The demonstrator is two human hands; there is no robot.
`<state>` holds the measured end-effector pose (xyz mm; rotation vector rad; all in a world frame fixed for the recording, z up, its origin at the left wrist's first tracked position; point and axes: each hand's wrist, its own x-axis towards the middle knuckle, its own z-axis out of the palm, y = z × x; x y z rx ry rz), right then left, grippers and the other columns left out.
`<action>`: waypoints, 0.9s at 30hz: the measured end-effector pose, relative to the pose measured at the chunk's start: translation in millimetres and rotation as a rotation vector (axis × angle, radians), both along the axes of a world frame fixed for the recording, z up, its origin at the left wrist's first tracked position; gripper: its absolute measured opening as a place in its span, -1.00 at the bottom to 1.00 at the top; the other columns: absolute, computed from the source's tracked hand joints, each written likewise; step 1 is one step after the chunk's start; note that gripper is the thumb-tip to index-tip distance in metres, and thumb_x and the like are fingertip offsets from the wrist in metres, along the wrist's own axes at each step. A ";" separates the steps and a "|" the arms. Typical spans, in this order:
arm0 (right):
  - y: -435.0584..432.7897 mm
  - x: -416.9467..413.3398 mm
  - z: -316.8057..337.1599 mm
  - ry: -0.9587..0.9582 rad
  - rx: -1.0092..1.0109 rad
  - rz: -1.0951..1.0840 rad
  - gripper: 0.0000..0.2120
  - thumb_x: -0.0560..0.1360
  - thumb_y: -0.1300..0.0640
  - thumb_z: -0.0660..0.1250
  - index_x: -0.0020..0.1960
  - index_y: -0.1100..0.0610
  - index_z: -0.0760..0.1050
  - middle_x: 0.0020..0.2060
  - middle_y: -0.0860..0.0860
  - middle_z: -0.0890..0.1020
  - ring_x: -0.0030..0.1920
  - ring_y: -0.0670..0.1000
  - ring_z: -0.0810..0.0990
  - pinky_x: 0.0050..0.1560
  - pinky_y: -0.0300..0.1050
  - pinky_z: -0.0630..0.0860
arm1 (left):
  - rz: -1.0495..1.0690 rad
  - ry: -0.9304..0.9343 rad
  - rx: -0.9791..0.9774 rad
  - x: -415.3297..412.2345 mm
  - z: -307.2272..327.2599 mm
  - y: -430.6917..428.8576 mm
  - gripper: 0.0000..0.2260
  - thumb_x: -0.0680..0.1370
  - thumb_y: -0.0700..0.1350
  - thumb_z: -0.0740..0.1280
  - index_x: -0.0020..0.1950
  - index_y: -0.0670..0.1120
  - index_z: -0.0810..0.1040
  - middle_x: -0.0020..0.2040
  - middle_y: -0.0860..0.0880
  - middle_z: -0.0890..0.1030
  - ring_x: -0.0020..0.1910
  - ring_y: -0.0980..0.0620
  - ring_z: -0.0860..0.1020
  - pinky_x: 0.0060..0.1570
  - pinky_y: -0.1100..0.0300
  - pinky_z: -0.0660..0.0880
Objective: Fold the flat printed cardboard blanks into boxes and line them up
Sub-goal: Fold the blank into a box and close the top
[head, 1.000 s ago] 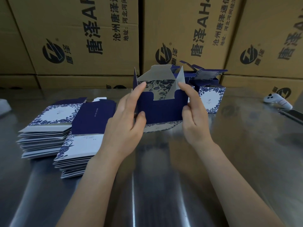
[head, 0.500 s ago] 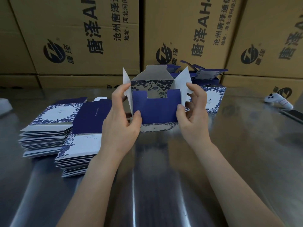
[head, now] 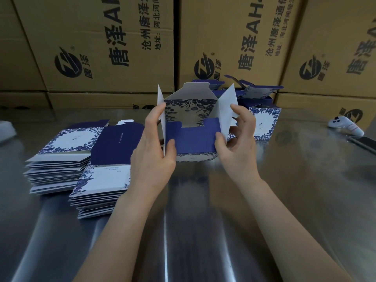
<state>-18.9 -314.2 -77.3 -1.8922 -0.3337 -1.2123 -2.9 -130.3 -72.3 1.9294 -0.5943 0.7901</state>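
Observation:
I hold a half-folded blue and white box (head: 193, 140) upright over the steel table, its open end facing me. My left hand (head: 154, 147) grips its left side, thumb on the dark blue front flap, fingers round the white left side flap. My right hand (head: 238, 143) grips the right side, thumb on the blue flap, fingers behind the white right side flap. The top flap stands up at the back. Two stacks of flat printed blanks (head: 61, 159) (head: 101, 184) lie at the left. Folded boxes (head: 264, 123) stand behind, partly hidden.
Large brown cartons (head: 101, 47) wall off the far side of the steel table (head: 203, 231). A white controller (head: 345, 125) and a dark phone (head: 364, 142) lie at the right edge. A white object (head: 6, 131) pokes in at the far left.
The box has been opened up: both white side flaps have swung outward and the blue front flap has come down, with my fingers shifting from the top edge to the sides.

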 end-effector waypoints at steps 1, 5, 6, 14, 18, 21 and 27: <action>0.0 0.4 -0.4 0.002 -0.003 -0.005 -0.42 0.49 0.36 0.30 0.36 -0.06 0.20 0.23 -0.51 0.24 -0.05 -0.39 0.42 -0.30 0.00 0.50 | -0.003 -0.005 -0.001 -0.4 -0.3 -0.2 -0.26 0.54 -0.26 0.33 0.45 0.31 0.00 0.41 0.04 0.42 -0.37 0.12 0.50 -0.35 0.02 0.51; -0.9 1.3 -2.4 0.009 -0.022 -0.041 -0.36 0.47 0.37 0.30 0.41 -0.06 0.19 0.29 -0.49 0.23 -0.03 -0.42 0.41 -0.24 0.06 0.51 | -0.031 0.007 -0.020 -1.2 -0.8 -0.1 -0.17 0.56 -0.24 0.32 0.47 0.40 -0.13 0.43 0.16 0.38 -0.06 0.02 0.63 -0.16 -0.14 0.59; -0.9 1.3 -2.4 0.013 -0.022 -0.033 -0.33 0.47 0.37 0.30 0.43 -0.09 0.17 0.31 -0.46 0.26 0.04 -0.40 0.43 -0.25 0.08 0.53 | -0.029 0.009 -0.020 -1.2 -1.0 -0.1 -0.16 0.56 -0.24 0.32 0.47 0.42 -0.14 0.44 0.17 0.38 -0.02 0.00 0.63 -0.13 -0.15 0.58; -0.3 -1.2 -0.6 0.025 -0.123 -0.060 -0.27 0.46 0.38 0.27 0.47 -0.15 0.17 0.43 -0.32 0.27 0.29 -0.06 0.47 -0.13 -0.18 0.54 | -0.004 -0.049 0.066 1.7 -3.6 -1.1 -0.25 0.55 -0.33 0.26 0.54 0.30 0.06 0.49 0.14 0.33 0.22 0.23 0.41 -0.06 0.12 0.48; 2.2 -5.5 4.2 0.038 -0.205 -0.090 -0.31 0.42 0.41 0.29 0.44 -0.07 0.24 0.48 0.00 0.32 0.25 -0.16 0.41 -0.06 -0.19 0.51 | 0.019 -0.064 0.089 3.4 -6.0 -1.9 -0.29 0.55 -0.38 0.23 0.55 0.21 0.17 0.51 0.03 0.31 0.30 0.20 0.34 -0.04 0.11 0.48; 4.7 -8.0 7.0 0.081 -0.233 -0.125 -0.42 0.45 0.30 0.28 0.41 -0.03 0.30 0.49 0.03 0.29 0.24 -0.14 0.30 -0.06 0.17 0.57 | 0.033 -0.077 0.105 3.6 -7.9 -3.2 -0.31 0.55 -0.39 0.22 0.54 0.20 0.20 0.52 0.00 0.29 0.28 0.16 0.33 -0.12 0.12 0.48; 5.4 -8.3 8.9 0.124 -0.243 -0.164 -0.53 0.56 -0.06 0.11 0.46 -0.21 0.19 0.51 -0.05 0.25 0.29 -0.32 0.21 0.00 0.08 0.55 | 0.028 -0.108 0.138 3.5 -9.6 -4.7 -0.35 0.55 -0.38 0.23 0.54 0.15 0.27 0.53 -0.06 0.29 0.27 0.12 0.34 -0.15 0.12 0.50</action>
